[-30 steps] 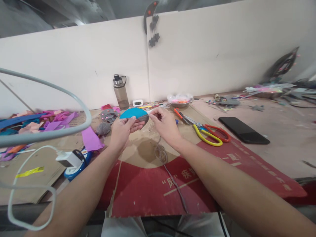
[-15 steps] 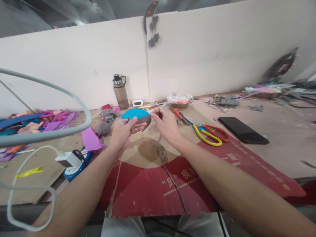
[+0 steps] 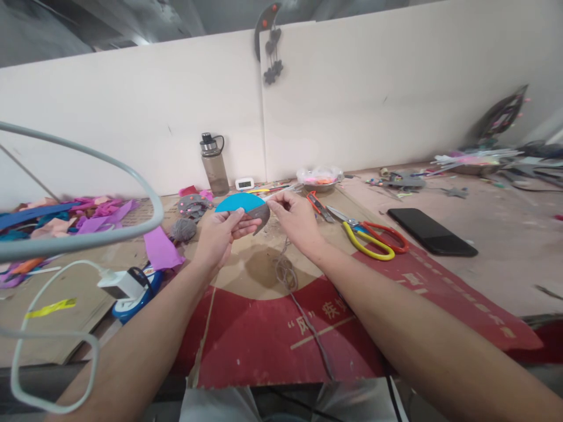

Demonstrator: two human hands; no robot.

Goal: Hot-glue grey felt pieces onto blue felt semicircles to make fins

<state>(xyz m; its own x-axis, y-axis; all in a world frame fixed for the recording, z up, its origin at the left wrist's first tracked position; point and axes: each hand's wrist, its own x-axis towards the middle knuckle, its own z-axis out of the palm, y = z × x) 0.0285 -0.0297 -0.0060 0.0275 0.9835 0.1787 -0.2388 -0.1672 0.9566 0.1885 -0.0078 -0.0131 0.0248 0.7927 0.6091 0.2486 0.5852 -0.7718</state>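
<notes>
My left hand [image 3: 222, 234] holds a piece with a bright blue rounded face [image 3: 240, 203] and a grey, felt-like part [image 3: 261, 218] curving down to a tip at its right. The thumb lies on top, with the fingers underneath. At that piece's right edge is my right hand [image 3: 297, 220], thumb and forefinger pinched together. A thin whitish sliver shows by those fingertips, too small to name. Grey yarn [image 3: 287, 274] lies loosely coiled below the right hand and trails toward the front edge.
Right of my hands lie scissors [image 3: 373, 239] with red and yellow handles, a cutter [image 3: 320, 206] and a phone [image 3: 431, 231]. Behind stand a bottle [image 3: 214, 167] and a bowl [image 3: 320, 179]. Leftward are a yarn ball [image 3: 183, 230], fabric scraps [image 3: 162, 246], a charger [image 3: 125, 285] and a looping cable [image 3: 145, 176].
The view has shifted very slightly. My right hand has turned a little at the piece's edge, and more of the cutter shows beside it. My left hand keeps its hold.
</notes>
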